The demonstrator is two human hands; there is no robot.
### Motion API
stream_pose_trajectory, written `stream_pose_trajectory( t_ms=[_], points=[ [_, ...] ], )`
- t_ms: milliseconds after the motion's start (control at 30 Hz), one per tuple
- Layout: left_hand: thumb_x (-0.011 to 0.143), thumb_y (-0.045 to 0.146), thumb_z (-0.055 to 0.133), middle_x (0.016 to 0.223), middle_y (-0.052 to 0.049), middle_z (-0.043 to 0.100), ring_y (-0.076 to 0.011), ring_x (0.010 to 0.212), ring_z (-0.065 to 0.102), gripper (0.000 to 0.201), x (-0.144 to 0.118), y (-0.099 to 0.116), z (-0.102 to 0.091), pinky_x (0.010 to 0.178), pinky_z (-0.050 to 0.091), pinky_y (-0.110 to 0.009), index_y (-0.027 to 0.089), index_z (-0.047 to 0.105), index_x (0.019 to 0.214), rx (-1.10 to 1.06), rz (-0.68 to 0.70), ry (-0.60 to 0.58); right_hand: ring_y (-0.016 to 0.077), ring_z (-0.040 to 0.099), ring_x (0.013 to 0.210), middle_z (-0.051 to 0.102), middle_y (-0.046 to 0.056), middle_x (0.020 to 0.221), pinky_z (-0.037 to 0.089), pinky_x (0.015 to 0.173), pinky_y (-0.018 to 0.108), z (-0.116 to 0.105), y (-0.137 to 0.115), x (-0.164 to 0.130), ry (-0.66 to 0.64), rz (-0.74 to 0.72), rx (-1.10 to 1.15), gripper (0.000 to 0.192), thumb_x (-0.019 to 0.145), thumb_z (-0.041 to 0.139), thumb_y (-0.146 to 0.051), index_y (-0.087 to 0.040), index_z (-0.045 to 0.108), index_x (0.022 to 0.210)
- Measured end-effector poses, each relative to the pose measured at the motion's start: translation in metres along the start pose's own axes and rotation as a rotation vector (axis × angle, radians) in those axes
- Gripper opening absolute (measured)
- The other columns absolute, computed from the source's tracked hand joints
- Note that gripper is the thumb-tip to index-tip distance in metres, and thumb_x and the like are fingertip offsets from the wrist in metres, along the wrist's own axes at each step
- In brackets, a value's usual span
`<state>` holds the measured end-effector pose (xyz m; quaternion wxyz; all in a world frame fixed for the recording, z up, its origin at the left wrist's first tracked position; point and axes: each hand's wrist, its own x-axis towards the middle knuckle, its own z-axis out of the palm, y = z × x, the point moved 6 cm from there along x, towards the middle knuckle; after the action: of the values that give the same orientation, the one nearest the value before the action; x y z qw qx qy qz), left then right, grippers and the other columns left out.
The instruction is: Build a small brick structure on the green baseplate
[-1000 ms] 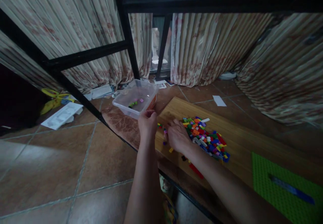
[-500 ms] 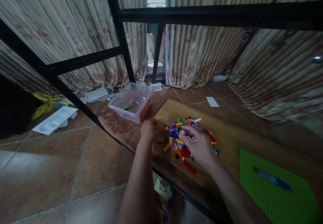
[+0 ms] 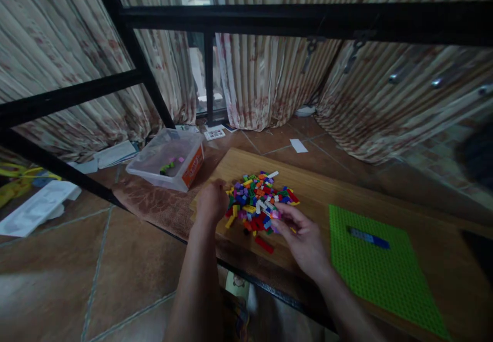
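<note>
A heap of small coloured building bricks [image 3: 252,198] lies on a wooden board [image 3: 308,183]. My right hand [image 3: 304,234] is at the heap's near right side, thumb and fingertips pinching a pink building brick [image 3: 275,213] just over the other bricks. At the heap's left edge, my left hand [image 3: 211,201] is curled closed; its fingertips face away, so whatever they may hold is hidden. A long red brick [image 3: 264,244] sits apart at the near side of the heap.
A clear plastic box [image 3: 169,177] with a few bricks inside stands left of the board. On the board's right part lies a green studded baseplate [image 3: 377,270] with a blue pen-like object [image 3: 368,238] on it. A black metal frame [image 3: 269,18] crosses in front of curtains.
The view has turned to the right. My right hand, still pinching the pink brick, has moved from above the heap's middle to its near right side. My left hand stays curled at the left edge.
</note>
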<state>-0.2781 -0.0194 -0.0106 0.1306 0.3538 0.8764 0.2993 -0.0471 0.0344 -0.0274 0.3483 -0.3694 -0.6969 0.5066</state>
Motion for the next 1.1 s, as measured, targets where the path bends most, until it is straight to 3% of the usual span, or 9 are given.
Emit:
stream_pose_trajectory(
  t_ms=[33,100,233,300,433,533,667,933,1100],
  points=[
    [0.079,0.02,0.052,0.089,-0.009,0.072,-0.0227,0.084,0.065,0.023,-0.005,0.009,-0.002,0.071,0.044,-0.029,0.019,0.071,0.092,-0.067,0.029,0.023,0.0178,0.064,0.081,0.069,0.004,0.094,0.056,0.074,0.033,-0.001,-0.004,0.001,0.019,-0.044,-0.07,0.036,0.082,0.065,-0.037,-0.025,0.065,0.115],
    [0.083,0.034,0.054,0.073,-0.006,0.068,-0.0193,0.07,0.062,0.023,-0.018,0.034,0.004,0.062,0.043,-0.026,0.019,0.069,0.076,-0.292,0.15,-0.063,0.0174,0.063,0.082,0.068,0.004,0.096,0.054,0.077,0.033,-0.004,-0.013,0.004,0.049,-0.129,-0.208,0.038,0.083,0.063,-0.032,-0.026,0.062,0.12],
    [0.076,0.045,0.064,0.062,-0.002,0.061,-0.0137,0.056,0.054,0.028,-0.046,0.072,0.041,0.051,0.04,-0.023,0.017,0.067,0.071,-0.714,0.259,-0.558,0.0192,0.063,0.089,0.067,0.006,0.106,0.052,0.087,0.037,-0.006,-0.034,0.014,0.02,-0.254,-0.368,0.047,0.085,0.058,-0.026,-0.027,0.054,0.131],
    [0.074,0.045,0.066,0.06,-0.001,0.059,-0.0117,0.053,0.05,0.029,-0.05,0.077,0.052,0.051,0.04,-0.022,0.016,0.067,0.072,-0.803,0.213,-0.662,0.0193,0.063,0.09,0.068,0.006,0.107,0.051,0.089,0.039,-0.009,-0.037,0.019,0.001,-0.256,-0.355,0.047,0.085,0.057,-0.025,-0.027,0.053,0.132],
    [0.072,0.042,0.07,0.064,0.0,0.06,-0.0092,0.056,0.05,0.026,-0.046,0.077,0.058,0.056,0.042,-0.022,0.016,0.066,0.075,-0.949,0.128,-0.669,0.018,0.065,0.086,0.068,0.005,0.104,0.055,0.08,0.035,-0.021,-0.023,0.025,0.069,-0.108,-0.065,0.044,0.079,0.066,-0.034,-0.025,0.059,0.122],
    [0.069,0.039,0.073,0.071,-0.001,0.063,-0.0104,0.062,0.055,0.027,-0.045,0.08,0.062,0.061,0.045,-0.023,0.015,0.067,0.079,-1.011,0.11,-0.679,0.0169,0.066,0.075,0.07,0.003,0.087,0.056,0.067,0.031,-0.021,-0.009,0.026,0.099,0.047,0.191,0.035,0.077,0.068,-0.042,-0.021,0.066,0.105],
    [0.066,0.04,0.077,0.071,-0.001,0.065,-0.0111,0.064,0.058,0.032,-0.047,0.084,0.067,0.064,0.047,-0.023,0.014,0.067,0.082,-1.084,0.069,-0.678,0.0143,0.064,0.064,0.071,0.001,0.073,0.054,0.061,0.027,-0.015,-0.003,0.03,0.109,0.117,0.332,0.025,0.072,0.073,-0.04,-0.02,0.071,0.087],
    [0.066,0.036,0.079,0.071,-0.002,0.067,-0.0124,0.067,0.063,0.032,-0.047,0.088,0.076,0.071,0.051,-0.026,0.013,0.067,0.085,-1.188,0.003,-0.73,0.0122,0.064,0.063,0.072,0.001,0.074,0.054,0.065,0.027,-0.016,0.01,0.033,0.154,0.242,0.687,0.022,0.065,0.081,-0.037,-0.02,0.074,0.078],
    [0.068,0.032,0.077,0.073,-0.001,0.068,-0.0107,0.066,0.062,0.03,-0.043,0.089,0.074,0.07,0.051,-0.024,0.013,0.069,0.089,-1.118,0.08,-0.647,0.0091,0.059,0.062,0.068,-0.001,0.071,0.048,0.058,0.02,-0.012,0.011,0.032,0.109,0.352,0.86,0.027,0.064,0.079,-0.041,-0.02,0.073,0.078]
  ],
)
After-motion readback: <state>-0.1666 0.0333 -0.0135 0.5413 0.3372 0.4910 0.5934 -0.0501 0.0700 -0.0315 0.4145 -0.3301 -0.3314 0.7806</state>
